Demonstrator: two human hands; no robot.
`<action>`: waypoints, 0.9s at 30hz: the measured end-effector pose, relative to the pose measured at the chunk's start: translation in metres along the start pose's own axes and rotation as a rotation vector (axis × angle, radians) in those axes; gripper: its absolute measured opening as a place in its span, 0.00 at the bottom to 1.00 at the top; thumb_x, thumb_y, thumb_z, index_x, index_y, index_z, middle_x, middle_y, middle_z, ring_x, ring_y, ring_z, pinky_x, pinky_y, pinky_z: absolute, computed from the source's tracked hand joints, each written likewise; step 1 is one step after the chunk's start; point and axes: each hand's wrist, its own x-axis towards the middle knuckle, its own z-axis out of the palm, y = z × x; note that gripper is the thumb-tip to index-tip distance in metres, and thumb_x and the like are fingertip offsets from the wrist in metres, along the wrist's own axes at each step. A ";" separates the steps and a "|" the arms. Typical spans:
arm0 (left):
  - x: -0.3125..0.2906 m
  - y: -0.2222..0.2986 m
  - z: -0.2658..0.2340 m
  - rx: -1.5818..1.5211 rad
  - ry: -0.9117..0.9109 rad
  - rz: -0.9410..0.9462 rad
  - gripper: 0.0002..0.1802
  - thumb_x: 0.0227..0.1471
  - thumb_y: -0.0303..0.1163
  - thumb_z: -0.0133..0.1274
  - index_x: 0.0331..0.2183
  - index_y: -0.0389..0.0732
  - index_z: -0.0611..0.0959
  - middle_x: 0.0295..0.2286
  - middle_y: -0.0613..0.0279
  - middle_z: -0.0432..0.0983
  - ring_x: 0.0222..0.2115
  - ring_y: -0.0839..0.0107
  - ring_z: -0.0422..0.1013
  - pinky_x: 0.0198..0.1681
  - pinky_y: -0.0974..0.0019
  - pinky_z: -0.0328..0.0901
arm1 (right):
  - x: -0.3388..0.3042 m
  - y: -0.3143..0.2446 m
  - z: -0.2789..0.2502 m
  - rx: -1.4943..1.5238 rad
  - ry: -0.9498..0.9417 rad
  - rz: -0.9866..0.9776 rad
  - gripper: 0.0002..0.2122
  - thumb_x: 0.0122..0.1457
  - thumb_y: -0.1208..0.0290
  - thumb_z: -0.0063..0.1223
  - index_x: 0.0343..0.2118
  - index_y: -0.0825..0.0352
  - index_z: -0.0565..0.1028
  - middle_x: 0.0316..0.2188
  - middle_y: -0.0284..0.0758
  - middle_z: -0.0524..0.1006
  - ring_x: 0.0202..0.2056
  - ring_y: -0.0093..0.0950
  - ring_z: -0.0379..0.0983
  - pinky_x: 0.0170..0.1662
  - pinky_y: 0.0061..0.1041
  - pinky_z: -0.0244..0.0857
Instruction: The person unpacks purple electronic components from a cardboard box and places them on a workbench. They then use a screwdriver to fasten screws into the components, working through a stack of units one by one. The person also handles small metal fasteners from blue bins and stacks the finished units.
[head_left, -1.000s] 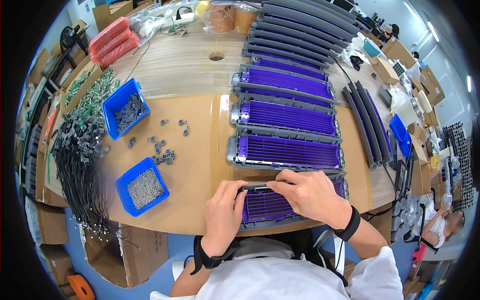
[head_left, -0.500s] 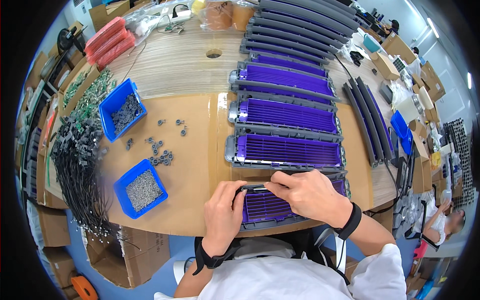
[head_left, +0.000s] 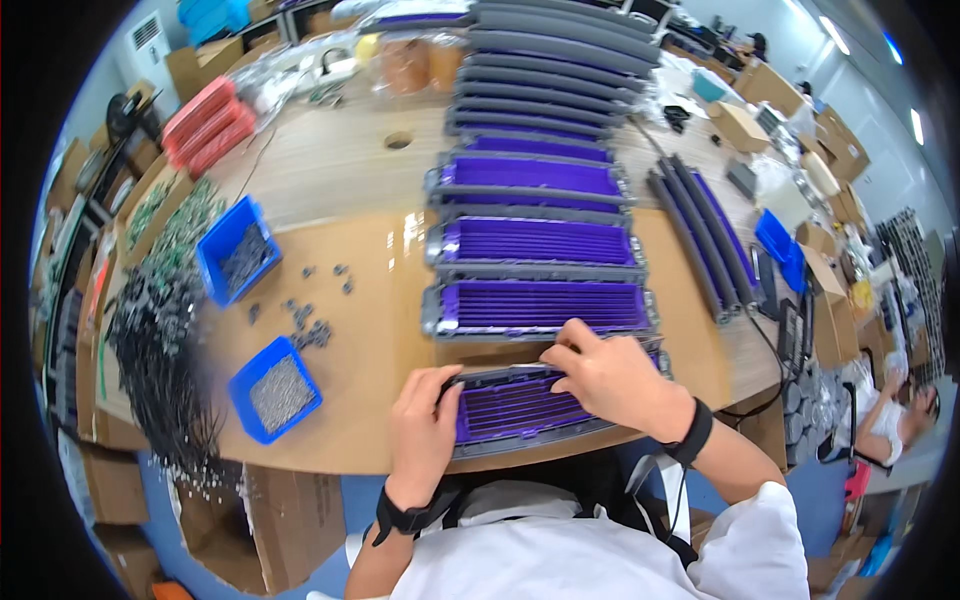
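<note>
A long grey frame with a purple slatted insert [head_left: 515, 412] lies at the table's front edge, right in front of me. My left hand [head_left: 424, 420] is closed on its left end, thumb on the near side and fingers over the far edge. My right hand [head_left: 620, 378] is bent over the frame's far edge, right of its middle, with curled fingers. A thin pale strip [head_left: 530, 367] runs along that edge up to the right fingertips. What those fingers pinch, if anything, is too small to make out.
More purple-and-grey frames [head_left: 540, 305] are lined up beyond, with several dark ones [head_left: 705, 240] at right. Blue bins hold grey parts [head_left: 245, 262] and screws [head_left: 282, 395]; loose grey parts [head_left: 312, 332] lie nearby. Black cables [head_left: 165, 370] hang over the left edge.
The view has shifted, so the table's things sit slightly differently in it. My right hand has risen a little off the frame's far edge; my left hand keeps its hold.
</note>
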 end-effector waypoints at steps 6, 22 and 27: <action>0.009 0.025 -0.021 -0.125 -0.135 -0.075 0.16 0.52 0.21 0.55 0.44 0.37 0.81 0.38 0.59 0.75 0.28 0.75 0.70 0.29 0.73 0.66 | -0.019 0.003 -0.017 -0.075 0.002 0.010 0.11 0.51 0.69 0.59 0.35 0.63 0.69 0.29 0.36 0.68 0.21 0.36 0.72 0.21 0.33 0.66; 0.043 0.031 -0.029 0.352 -0.231 0.097 0.24 0.48 0.23 0.58 0.50 0.42 0.77 0.52 0.48 0.68 0.28 0.60 0.75 0.35 0.62 0.69 | -0.063 0.218 -0.153 -0.038 0.255 0.912 0.20 0.45 0.62 0.67 0.38 0.70 0.78 0.32 0.48 0.80 0.38 0.42 0.77 0.42 0.37 0.70; 0.044 0.027 -0.029 0.347 -0.246 0.107 0.26 0.45 0.19 0.58 0.49 0.39 0.77 0.53 0.49 0.67 0.34 0.62 0.74 0.31 0.69 0.69 | -0.041 0.199 -0.128 -0.029 0.162 0.845 0.17 0.45 0.61 0.66 0.36 0.66 0.80 0.31 0.48 0.79 0.37 0.44 0.77 0.42 0.38 0.69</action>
